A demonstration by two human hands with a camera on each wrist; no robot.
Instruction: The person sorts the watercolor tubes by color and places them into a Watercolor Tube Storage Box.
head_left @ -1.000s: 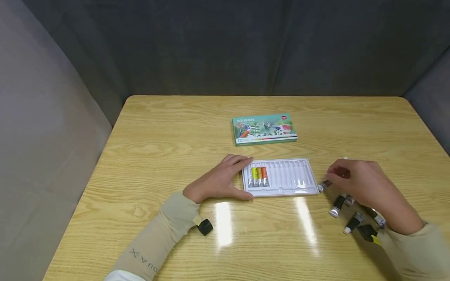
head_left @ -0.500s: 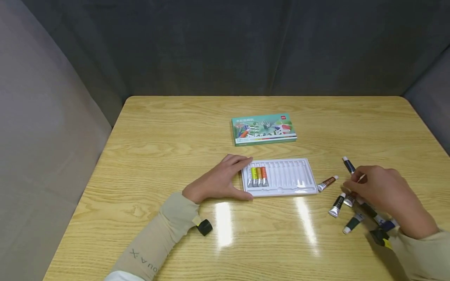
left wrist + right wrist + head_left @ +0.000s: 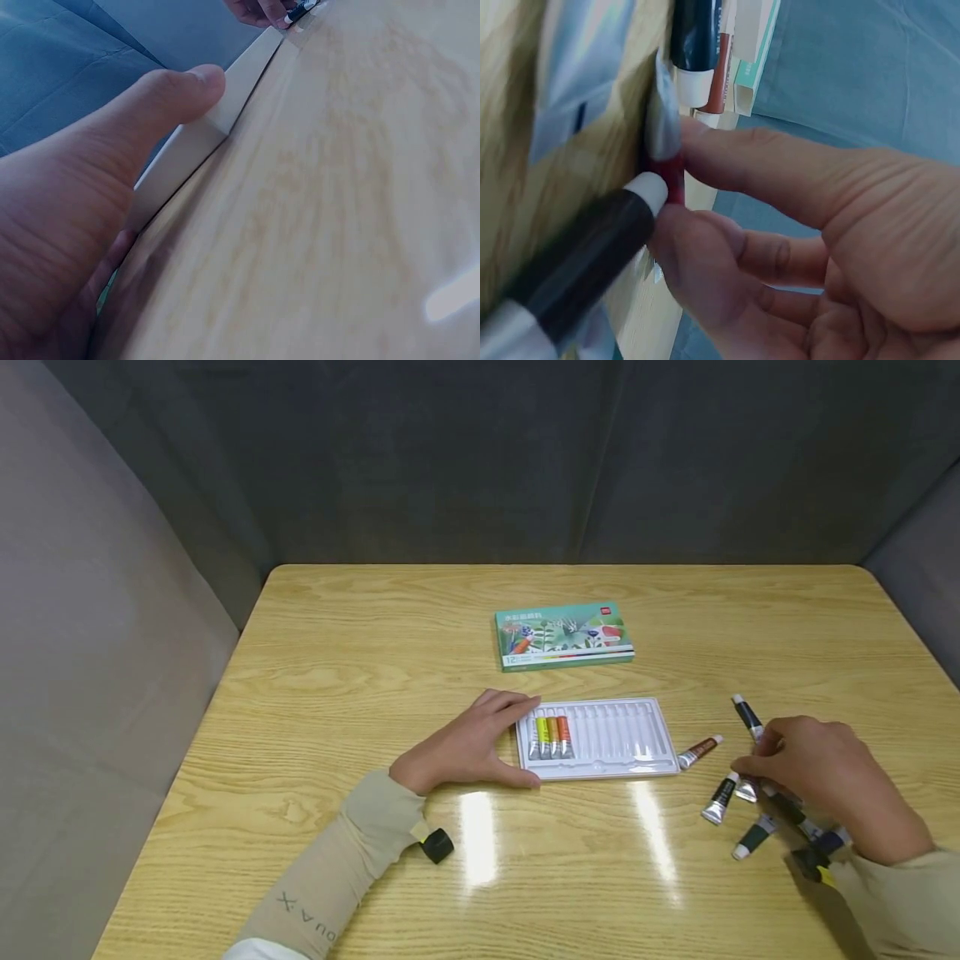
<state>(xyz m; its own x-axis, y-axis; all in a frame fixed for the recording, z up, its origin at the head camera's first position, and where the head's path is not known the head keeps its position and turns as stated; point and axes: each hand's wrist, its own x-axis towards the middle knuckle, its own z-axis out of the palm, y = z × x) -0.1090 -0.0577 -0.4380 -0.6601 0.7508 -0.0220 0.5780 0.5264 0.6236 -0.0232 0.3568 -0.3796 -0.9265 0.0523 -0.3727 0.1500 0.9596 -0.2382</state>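
My left hand [image 3: 472, 743] holds the left end of a white plastic paint tray [image 3: 600, 770], thumb at its front edge and fingers at the back corner. Several paint tubes, among them a yellow tube [image 3: 543, 737] and an orange tube [image 3: 564, 737], fill the tray's left slots. On the right, my right hand [image 3: 825, 777] is low among loose tubes. Its thumb and fingertips pinch a red paint tube [image 3: 664, 127] with a silver end, seen in the right wrist view. The hand hides most of this tube in the head view.
A brown tube [image 3: 701, 750] lies by the tray's right corner. A dark blue tube [image 3: 746, 714], a black tube [image 3: 720, 797] and a dark green tube [image 3: 753, 837] lie around the right hand. Behind the tray sits a green paint box [image 3: 566, 639].
My right hand has moved right, from over the brown tube to the loose tubes beside it, uncovering the brown and dark blue tubes. The left hand stays on the tray.
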